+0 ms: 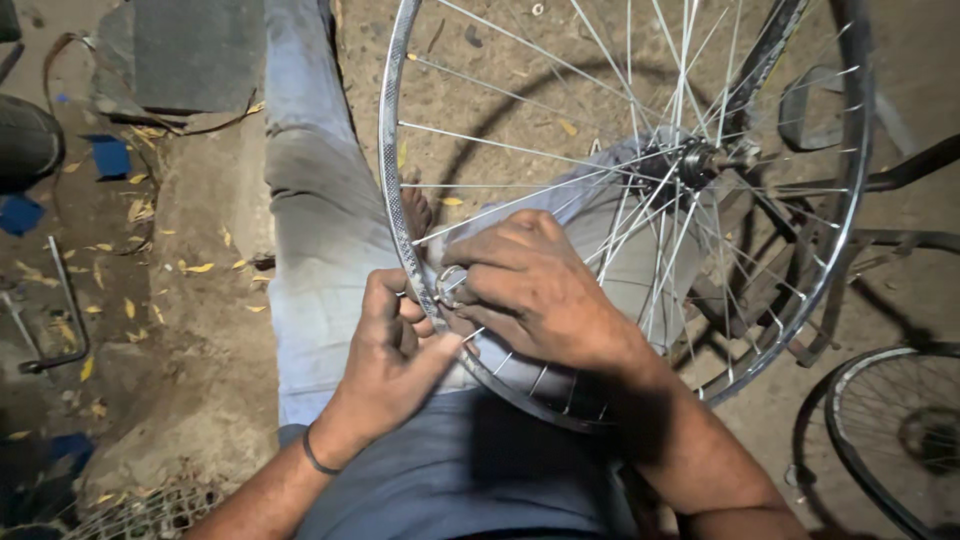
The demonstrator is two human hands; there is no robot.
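Wheel (640, 200), bare rim (395, 200) with thin steel spokes (520, 150) and dark hub (690, 160): standing on edge across lap, lower arc resting against grey shorts (450, 480), upper part cut off by frame edge.

Head view:
- Left hand (385, 360): outside rim at lower left, fingers curled, thumb stretched toward rim; clenched on rim edge beside small round metal tool (450, 283).
- Right hand (540, 290): reaching through spokes from inside, fingers pinching round tool against rim, just beside left hand.
- Black band (318, 460) on left wrist.
- Leg in pale jeans (320, 200) extended along ground left of wheel.
- Dirt floor (200, 300) strewn with yellow leaves (200, 268).
- Second wheel (890, 430), partly visible at lower right, well apart.
- Dark metal frame tubes (900, 175) behind hub at right.
- Blue scraps (108, 155) at far left.
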